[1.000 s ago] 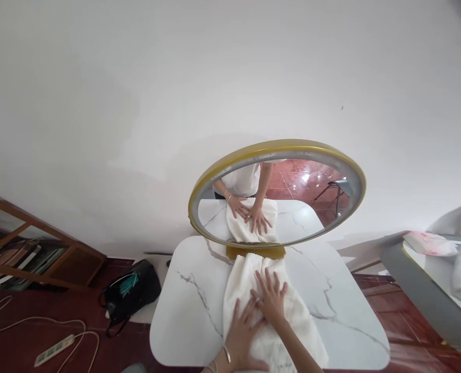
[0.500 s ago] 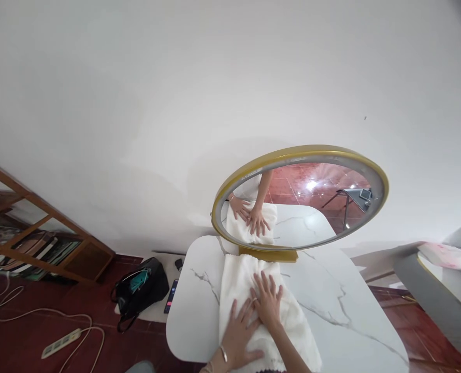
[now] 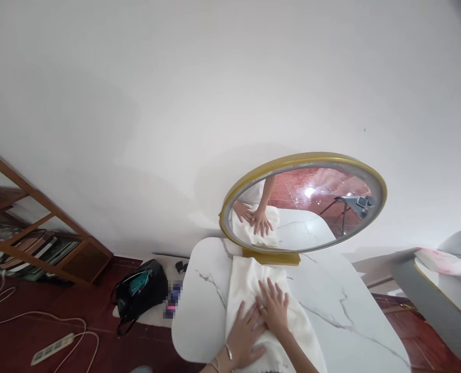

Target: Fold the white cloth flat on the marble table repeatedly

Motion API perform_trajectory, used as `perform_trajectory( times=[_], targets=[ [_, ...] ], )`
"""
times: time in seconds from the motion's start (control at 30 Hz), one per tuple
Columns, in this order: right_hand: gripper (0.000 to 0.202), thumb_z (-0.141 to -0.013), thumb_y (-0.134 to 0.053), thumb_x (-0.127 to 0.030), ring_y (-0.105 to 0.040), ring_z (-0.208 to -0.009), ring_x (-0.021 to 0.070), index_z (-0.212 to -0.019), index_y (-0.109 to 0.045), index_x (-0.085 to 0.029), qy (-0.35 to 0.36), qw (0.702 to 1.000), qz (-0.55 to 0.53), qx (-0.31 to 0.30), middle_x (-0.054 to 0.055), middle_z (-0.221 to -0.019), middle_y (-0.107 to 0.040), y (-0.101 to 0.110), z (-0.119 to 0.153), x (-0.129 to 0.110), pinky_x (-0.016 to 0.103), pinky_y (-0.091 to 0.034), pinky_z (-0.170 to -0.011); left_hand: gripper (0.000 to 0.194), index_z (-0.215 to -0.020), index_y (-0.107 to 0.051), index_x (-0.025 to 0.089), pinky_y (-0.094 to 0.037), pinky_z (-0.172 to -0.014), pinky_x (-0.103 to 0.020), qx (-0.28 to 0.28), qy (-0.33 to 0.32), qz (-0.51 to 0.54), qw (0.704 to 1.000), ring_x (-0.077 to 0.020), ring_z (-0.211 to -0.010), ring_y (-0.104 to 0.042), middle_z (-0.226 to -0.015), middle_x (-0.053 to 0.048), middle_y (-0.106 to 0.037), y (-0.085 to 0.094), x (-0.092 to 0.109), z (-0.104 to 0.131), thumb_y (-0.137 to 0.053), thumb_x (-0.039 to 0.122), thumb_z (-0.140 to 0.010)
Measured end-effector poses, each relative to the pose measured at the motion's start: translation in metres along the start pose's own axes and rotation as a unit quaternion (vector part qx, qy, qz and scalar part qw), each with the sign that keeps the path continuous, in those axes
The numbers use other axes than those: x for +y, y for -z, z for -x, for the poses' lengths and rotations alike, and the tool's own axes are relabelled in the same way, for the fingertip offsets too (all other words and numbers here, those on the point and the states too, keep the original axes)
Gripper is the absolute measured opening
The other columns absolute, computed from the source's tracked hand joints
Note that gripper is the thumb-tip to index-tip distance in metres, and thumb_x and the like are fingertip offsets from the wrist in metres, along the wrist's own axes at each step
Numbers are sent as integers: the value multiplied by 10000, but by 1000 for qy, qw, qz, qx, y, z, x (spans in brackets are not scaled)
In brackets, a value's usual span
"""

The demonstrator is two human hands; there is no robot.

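Observation:
A white cloth (image 3: 240, 280), soft and slightly wrinkled, lies lengthwise on a white marble-patterned table (image 3: 199, 321). My left hand (image 3: 246, 331), with bangles at the wrist, rests flat on the cloth with its fingers spread. Just to its right and farther up, my right hand (image 3: 274, 308) presses on the same cloth, fingers apart, a ring on one finger. The two hands touch or overlap slightly at the left fingertips. Behind the cloth's far end stands an oval gold-framed mirror (image 3: 304, 204) on a gold base (image 3: 271, 257); both hands and the cloth are reflected in it.
Left of the table, a black bag (image 3: 145, 285) sits on a pale surface beside a pixelated patch. A power strip (image 3: 52, 348) with its cord lies on the red floor, near a wooden shelf (image 3: 75, 259). At right stands another table (image 3: 432, 295) carrying a pinkish-white packet (image 3: 444, 261).
The view has shifted slightly, so the table and mirror appear a little lower and the cloth farther right. Both hands stay flat on the cloth in nearly the same place.

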State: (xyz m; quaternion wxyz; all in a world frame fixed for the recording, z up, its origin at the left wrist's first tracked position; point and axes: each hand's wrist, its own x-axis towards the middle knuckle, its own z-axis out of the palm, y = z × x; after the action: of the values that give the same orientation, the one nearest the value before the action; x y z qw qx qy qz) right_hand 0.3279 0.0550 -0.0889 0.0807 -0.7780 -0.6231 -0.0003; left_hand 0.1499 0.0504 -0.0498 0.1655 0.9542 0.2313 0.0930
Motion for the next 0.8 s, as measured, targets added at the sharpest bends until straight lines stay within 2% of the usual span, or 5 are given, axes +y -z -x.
perform_trajectory(
  times=[0.2,0.37,0.6,0.7,0.8],
  targets=[
    [535,-917,-333,-507,-280,-1370,322,-1428,-328,-351,108,993,-44,14,61,-1487,-353,-4,5,-58,613,-171,-1084,625,-1451,-229,369,-126,-1143,-551,13,41,-34,998,-284,-1414,-202,-1558,-1,-161,19,-19,59,-480,478,-889],
    [532,-923,-383,-425,-253,-1389,303,-1440,-311,-324,174,983,-56,14,70,-1502,-322,-10,-19,-95,522,-214,-1107,584,-1427,-265,418,-150,-1139,-556,34,104,-91,990,-258,-1406,-237,-1555,1,-177,21,-48,81,-496,315,-900],
    [532,-913,-423,-345,-265,-1382,304,-1434,-341,-284,120,991,-41,-47,84,-1515,-294,-3,-89,-129,451,-220,-1109,686,-1364,-365,475,-195,-1107,-608,101,280,-136,945,-285,-1404,-238,-1532,23,-259,30,-97,62,-396,30,-844],
    [568,-901,-442,-364,-238,-1393,313,-1448,-304,-295,84,992,-34,-91,90,-1533,-248,6,-120,-140,439,-214,-1104,695,-1384,-356,437,-178,-1101,-619,109,309,-139,934,-299,-1418,-184,-1547,-2,-220,38,-117,48,-409,32,-823],
    [609,-895,-433,-441,-206,-1403,325,-1462,-243,-328,57,988,-43,-135,81,-1548,-205,11,-146,-150,454,-172,-1108,635,-1398,-353,401,-128,-1107,-617,120,308,-136,934,-310,-1423,-153,-1558,-26,-175,46,-135,40,-446,112,-841]
  ],
)
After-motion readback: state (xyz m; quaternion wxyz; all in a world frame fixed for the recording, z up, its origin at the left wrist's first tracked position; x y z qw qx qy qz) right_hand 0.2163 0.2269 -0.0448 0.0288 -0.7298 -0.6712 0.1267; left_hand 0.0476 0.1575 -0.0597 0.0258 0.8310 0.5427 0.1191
